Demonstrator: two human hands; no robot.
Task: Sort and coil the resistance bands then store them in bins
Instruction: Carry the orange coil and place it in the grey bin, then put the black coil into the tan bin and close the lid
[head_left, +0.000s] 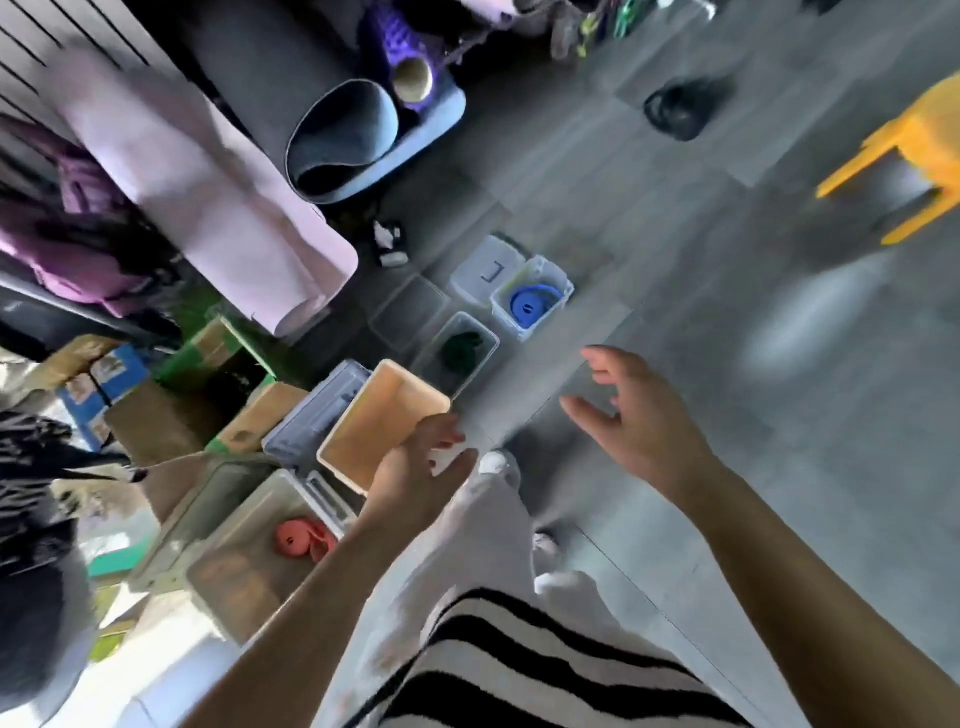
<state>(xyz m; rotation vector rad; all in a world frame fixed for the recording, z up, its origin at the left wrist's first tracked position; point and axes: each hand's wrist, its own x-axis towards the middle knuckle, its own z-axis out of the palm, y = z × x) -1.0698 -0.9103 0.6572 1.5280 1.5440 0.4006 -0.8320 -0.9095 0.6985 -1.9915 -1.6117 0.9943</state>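
Over grey floor tiles (675, 234), left grip (415, 467) holds tan bin (374, 421); right grip (639, 415) spread.

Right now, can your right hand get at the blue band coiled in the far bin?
Probably yes. The right hand is open and empty, the blue band lies in an uncovered bin, and only bare floor shows between them. A bend down looks needed.
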